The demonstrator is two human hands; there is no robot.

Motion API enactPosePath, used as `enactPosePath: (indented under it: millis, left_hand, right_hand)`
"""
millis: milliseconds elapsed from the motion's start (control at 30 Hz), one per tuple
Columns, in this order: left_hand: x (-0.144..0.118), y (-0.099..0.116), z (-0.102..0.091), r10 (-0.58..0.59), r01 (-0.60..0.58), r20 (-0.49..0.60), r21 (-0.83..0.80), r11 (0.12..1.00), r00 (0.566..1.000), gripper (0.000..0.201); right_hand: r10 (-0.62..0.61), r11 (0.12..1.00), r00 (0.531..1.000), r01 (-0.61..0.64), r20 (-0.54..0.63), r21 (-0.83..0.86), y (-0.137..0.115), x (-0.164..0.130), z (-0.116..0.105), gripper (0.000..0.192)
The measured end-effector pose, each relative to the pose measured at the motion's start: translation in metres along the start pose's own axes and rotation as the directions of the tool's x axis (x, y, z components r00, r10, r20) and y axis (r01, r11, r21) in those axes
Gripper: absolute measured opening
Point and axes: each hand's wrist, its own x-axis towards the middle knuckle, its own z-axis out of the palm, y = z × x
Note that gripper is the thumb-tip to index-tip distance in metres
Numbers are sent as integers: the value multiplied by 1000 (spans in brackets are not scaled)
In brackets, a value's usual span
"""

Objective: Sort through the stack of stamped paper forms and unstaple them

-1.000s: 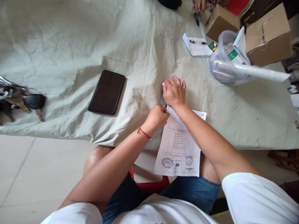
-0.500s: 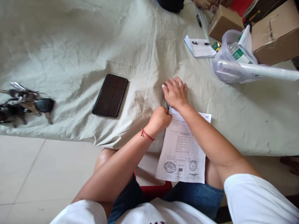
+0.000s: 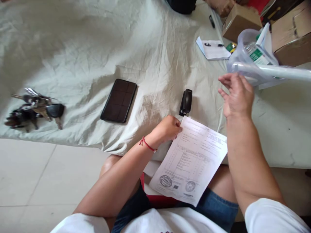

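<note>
Between thumb and fingers, my left hand pinches the upper left edge of a printed paper sheet. The sheet bears a table and two round stamps, and its lower part hangs over my lap. A small black stapler lies on the cloth just beyond the sheet's top edge, touched by neither hand. My right hand is raised to the right of the stapler, fingers apart and holding nothing, close to the clear plastic container.
A dark phone and a bunch of keys lie left on the cloth-covered surface. Toward the right back are a notepad, a marker, cardboard boxes and a plastic-wrapped roll.
My right hand has lifted off the stapler and swung right, uncovering it. The sheet has turned and shifted slightly toward me, with my left hand still on its edge.
</note>
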Motion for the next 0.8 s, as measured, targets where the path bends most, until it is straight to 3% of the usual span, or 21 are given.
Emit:
enactPosePath:
  millis: [133, 233, 333, 400, 433, 600, 700, 800]
  left_hand:
    - [-8, 0, -8, 107, -78, 277, -112, 991, 955, 34]
    - [-11, 3, -15, 141, -73, 344, -204, 976, 928, 25]
    - [-12, 6, -23, 167, -77, 297, -293, 953, 940, 23]
    - [-12, 6, -30, 185, -92, 243, -350, 932, 952, 20]
    - [-11, 7, -33, 195, -109, 199, -377, 920, 960, 19]
    - [-8, 8, -53, 272, -248, -11, -447, 860, 962, 22]
    - [-7, 9, -62, 302, -322, -118, -457, 829, 946, 30]
    - [-5, 9, -63, 276, -356, -236, -444, 822, 932, 30]
  right_hand:
    - [181, 966, 973, -149, -141, 212, 0, -55, -54, 44]
    - [348, 909, 936, -325, -46, 261, 6, -95, -75, 60]
    - [478, 801, 848, -528, 230, 281, 7, -125, -78, 79]
    - [529, 735, 785, -614, 323, 287, 5, -138, -73, 89]
    - [532, 724, 779, -622, 332, 299, 3, -141, -69, 93]
    - [338, 718, 900, -435, 275, 543, -12, -127, -51, 88]
    - [253, 690, 922, -385, 295, 613, -19, -108, -40, 64]
    - [240, 743, 916, -386, 320, 547, -19, -98, -26, 46]
